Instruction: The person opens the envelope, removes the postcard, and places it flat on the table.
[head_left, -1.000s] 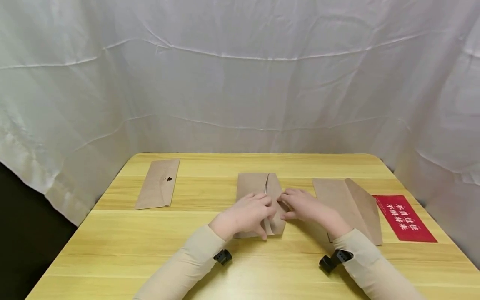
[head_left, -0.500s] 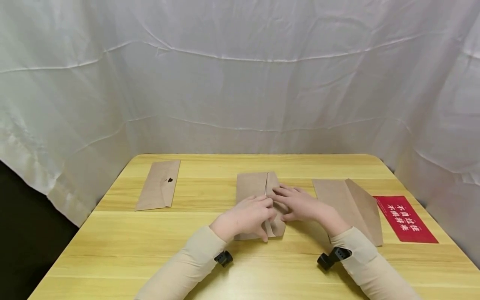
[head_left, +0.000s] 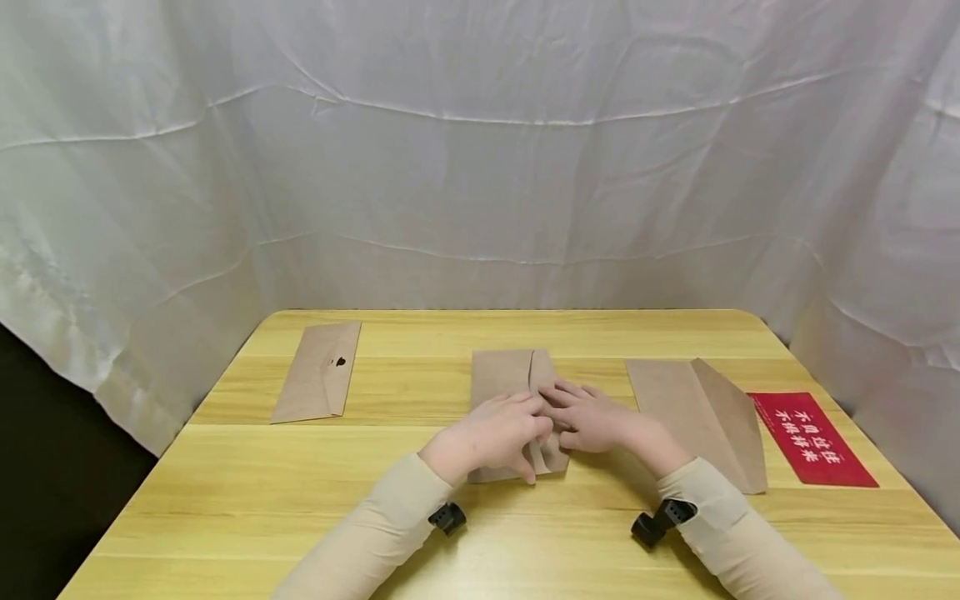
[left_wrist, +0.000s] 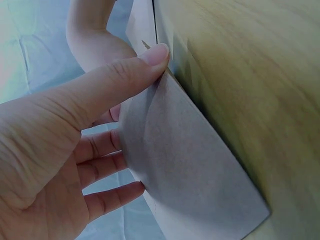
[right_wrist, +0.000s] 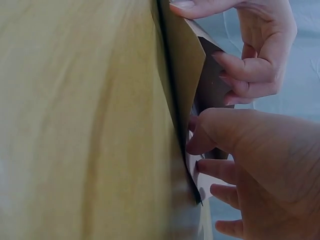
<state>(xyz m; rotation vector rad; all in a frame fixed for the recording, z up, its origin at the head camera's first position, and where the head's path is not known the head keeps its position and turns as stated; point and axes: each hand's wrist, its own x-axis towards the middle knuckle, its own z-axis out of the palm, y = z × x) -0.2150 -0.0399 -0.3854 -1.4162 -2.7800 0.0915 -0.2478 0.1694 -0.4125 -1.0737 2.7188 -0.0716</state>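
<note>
On the table (head_left: 225, 487), I am focusing on the middle envelope (head_left: 497, 372), which is lying under the two hands, well apart from the left envelope (head_left: 309, 383) and nearer the right envelope (head_left: 675, 404). The left hand (head_left: 495, 433) is bending over its opening (right_wrist: 206, 90), partly closed, apparently pinching the paper's edge between thumb (left_wrist: 150, 57) and fingers (left_wrist: 115, 200). The right hand (head_left: 596, 421) is resting at the flap (head_left: 544, 371), fingers nearly straight, gripping nothing I am seeing. To my mind, working well is calling for light, even pressure: the left hand should be steadying the body, the right should be spreading along the fold so the thin paper is not creasing.

The hands are covering the middle of the opening, so I am not seeing what, if anything, is lying inside. A pale strip (head_left: 537, 458) there is proving too small to identify. I am also not telling whether the right fingertips are on or under the flap.
</note>
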